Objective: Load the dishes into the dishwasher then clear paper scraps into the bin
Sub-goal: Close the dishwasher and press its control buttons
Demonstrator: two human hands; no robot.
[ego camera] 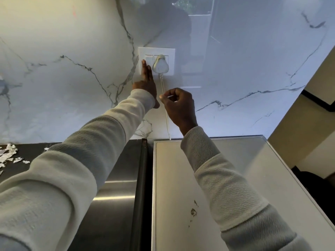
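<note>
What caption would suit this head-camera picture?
Left hand presses the wall switch beside a white plug; right hand pinches its cord.

White wall (72, 51) with grey marble veins; white socket plate (170, 51), plug (161, 64) and cord (166, 116); off-white sleeves (108, 134); white scraps (9, 154) on black counter (32, 151); steel-grey top (116, 205); pale grey lid (174, 178) with dark specks

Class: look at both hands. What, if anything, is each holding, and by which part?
The right hand pinches the white cord just below the plug; the left hand holds nothing, fingertips on the switch.
</note>
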